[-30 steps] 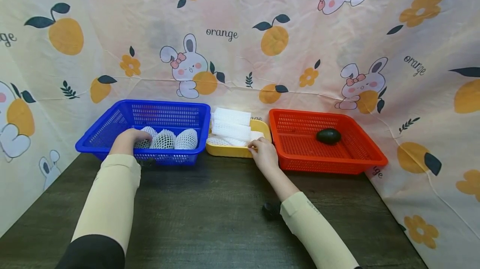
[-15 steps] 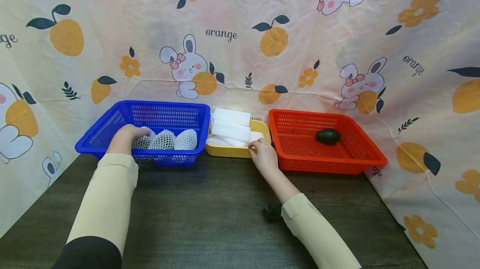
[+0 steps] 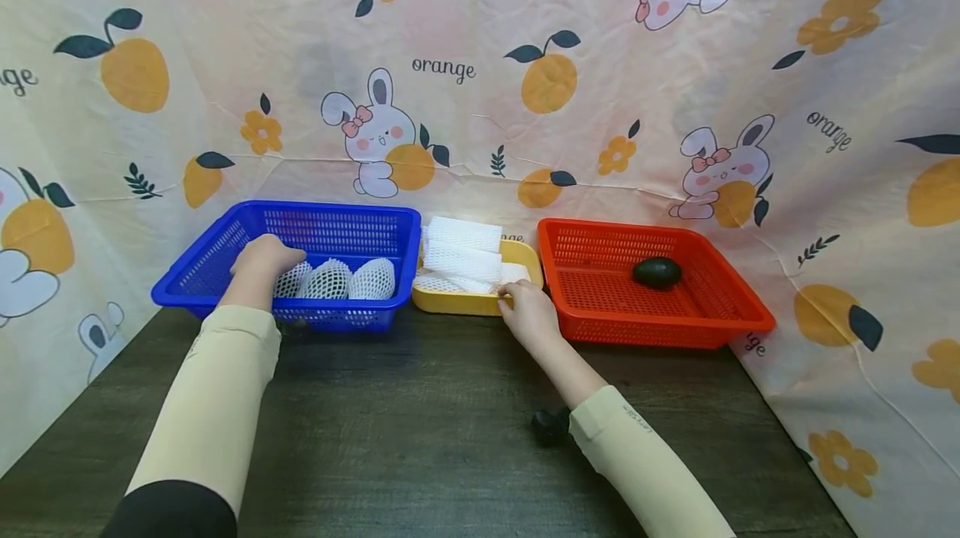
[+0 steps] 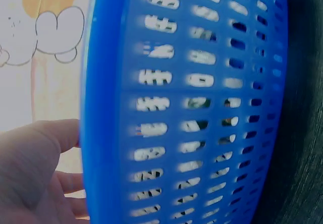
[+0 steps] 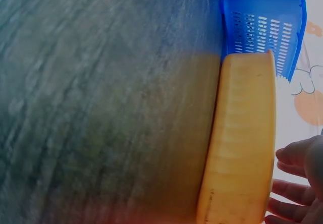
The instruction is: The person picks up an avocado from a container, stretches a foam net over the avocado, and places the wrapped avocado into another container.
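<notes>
Several dark green, avocado-like fruits in white foam nets (image 3: 327, 280) stand in a row along the front of the blue basket (image 3: 341, 209). My left hand (image 3: 258, 261) is over that basket, beside the leftmost netted fruit (image 3: 291, 281). In the left wrist view its thumb and fingers reach behind the blue rim, and the wall hides the fingertips. My right hand (image 3: 531, 315) rests by the front edge of the yellow tray (image 3: 453, 302), its fingers loosely bent and holding nothing visible. White foam net sleeves (image 3: 461, 259) lie piled in the tray.
A red basket (image 3: 652, 334) stands right of the yellow tray, with one bare dark green fruit (image 3: 657, 272) inside. All the containers stand on a dark wooden table (image 3: 390, 430), against a printed cloth (image 3: 465, 130) with rabbits and oranges.
My left hand has risen slightly and shifted left off the leftmost netted fruit, uncovering more of it. The right hand has stayed nearly still at the yellow tray.
</notes>
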The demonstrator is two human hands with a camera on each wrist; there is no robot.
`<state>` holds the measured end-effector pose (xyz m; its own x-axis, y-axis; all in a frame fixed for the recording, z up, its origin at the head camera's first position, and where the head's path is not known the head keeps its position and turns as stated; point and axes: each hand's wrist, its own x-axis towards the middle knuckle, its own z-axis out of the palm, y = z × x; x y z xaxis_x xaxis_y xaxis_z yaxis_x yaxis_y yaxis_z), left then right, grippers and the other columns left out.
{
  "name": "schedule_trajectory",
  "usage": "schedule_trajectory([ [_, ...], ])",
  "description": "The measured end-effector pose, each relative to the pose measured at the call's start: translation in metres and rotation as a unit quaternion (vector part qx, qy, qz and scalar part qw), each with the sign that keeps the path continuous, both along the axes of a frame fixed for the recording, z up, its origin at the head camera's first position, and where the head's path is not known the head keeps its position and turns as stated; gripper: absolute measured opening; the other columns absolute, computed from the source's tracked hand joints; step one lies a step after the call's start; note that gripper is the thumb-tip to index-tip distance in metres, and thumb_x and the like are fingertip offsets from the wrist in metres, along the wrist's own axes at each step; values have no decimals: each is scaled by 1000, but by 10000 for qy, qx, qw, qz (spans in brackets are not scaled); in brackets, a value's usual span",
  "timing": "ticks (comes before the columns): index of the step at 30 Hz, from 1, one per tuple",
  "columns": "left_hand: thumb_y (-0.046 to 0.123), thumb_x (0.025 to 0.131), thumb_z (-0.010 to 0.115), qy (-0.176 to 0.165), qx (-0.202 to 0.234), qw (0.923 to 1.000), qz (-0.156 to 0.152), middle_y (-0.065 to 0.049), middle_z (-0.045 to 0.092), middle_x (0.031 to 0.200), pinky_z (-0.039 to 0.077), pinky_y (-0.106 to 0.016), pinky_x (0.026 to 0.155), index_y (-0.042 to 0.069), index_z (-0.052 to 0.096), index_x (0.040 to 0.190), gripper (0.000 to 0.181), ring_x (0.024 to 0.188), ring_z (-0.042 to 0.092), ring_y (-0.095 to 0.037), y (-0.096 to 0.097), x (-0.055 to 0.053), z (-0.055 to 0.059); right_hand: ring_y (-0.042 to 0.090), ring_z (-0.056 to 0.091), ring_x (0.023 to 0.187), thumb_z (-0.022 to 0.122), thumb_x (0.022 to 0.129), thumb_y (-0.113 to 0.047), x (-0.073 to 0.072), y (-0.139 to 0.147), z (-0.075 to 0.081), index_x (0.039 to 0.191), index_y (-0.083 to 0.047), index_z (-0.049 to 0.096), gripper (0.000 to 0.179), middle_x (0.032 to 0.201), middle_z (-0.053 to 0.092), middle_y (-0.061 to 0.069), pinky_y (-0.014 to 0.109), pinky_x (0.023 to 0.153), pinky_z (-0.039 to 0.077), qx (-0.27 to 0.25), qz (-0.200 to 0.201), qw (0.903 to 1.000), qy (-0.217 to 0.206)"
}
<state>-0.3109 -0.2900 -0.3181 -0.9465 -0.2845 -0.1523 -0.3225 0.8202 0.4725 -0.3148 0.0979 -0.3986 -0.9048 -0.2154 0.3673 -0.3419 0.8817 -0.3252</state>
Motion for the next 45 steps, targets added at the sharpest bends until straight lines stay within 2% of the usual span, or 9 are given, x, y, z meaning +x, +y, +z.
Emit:
schedule_trajectory([
  [7,34,97,47,421,-118,9989,-163,-39,41,130,28,-66,98,-18,38,132,63,118,38,-55,7,-5,-1,21,60,85,69,88,-21,4,-2,10,108,-9,71,23,105,67,8,38,79,50,195,43,9982,-570],
  [12,32,96,49,751,-153,9964,-358,-38,39,133,28,-66,98,-16,34,136,64,121,37,-54,15,-9,0,22,59,86,69,88,-23,5,-2,13,111,-9,70,27,108,67,8,39,80,50,332,106,9969,-702],
  [19,28,95,51,1239,-208,9893,-740,-33,44,133,35,-61,96,-11,42,135,57,120,42,-50,40,-11,5,25,62,99,68,88,-22,8,3,15,113,-6,68,30,111,67,9,40,82,49,506,304,9970,-509],
  [28,23,95,54,1639,-82,9792,-1196,-28,52,128,40,-58,94,-3,52,129,44,115,49,-45,75,-6,13,26,62,97,69,87,-18,17,12,32,112,-5,69,27,110,67,11,42,80,50,226,537,9982,-170],
  [33,20,94,55,1789,171,9716,-1542,-24,56,124,42,-55,94,-2,56,126,39,114,51,-41,93,-3,13,26,62,96,69,87,-17,21,23,41,110,-4,69,27,110,66,12,41,82,50,58,592,9982,68],
  [38,17,92,59,1947,304,9616,-1912,-19,60,121,45,-50,93,1,61,122,34,113,53,-36,118,2,14,25,61,84,68,87,-17,22,40,53,110,-3,69,26,107,66,13,39,74,51,48,512,9983,283],
  [40,16,91,61,2005,281,9568,-2086,-17,62,119,45,-48,93,2,64,119,31,112,55,-34,129,4,14,26,61,86,68,88,-16,21,48,57,111,-3,68,27,108,66,14,40,77,50,37,422,9987,295],
  [43,16,90,63,2087,181,9496,-2334,-14,65,115,47,-46,91,3,67,116,29,107,57,-32,146,8,14,29,60,99,68,88,-17,19,61,63,112,-3,67,28,111,65,14,44,86,49,-17,280,9994,199],
  [45,16,89,64,2170,40,9438,-2492,-12,67,109,49,-44,86,4,68,113,27,98,60,-30,155,9,13,31,59,103,67,89,-17,17,69,66,113,-3,67,28,113,64,15,47,88,47,-46,185,9998,103],
])
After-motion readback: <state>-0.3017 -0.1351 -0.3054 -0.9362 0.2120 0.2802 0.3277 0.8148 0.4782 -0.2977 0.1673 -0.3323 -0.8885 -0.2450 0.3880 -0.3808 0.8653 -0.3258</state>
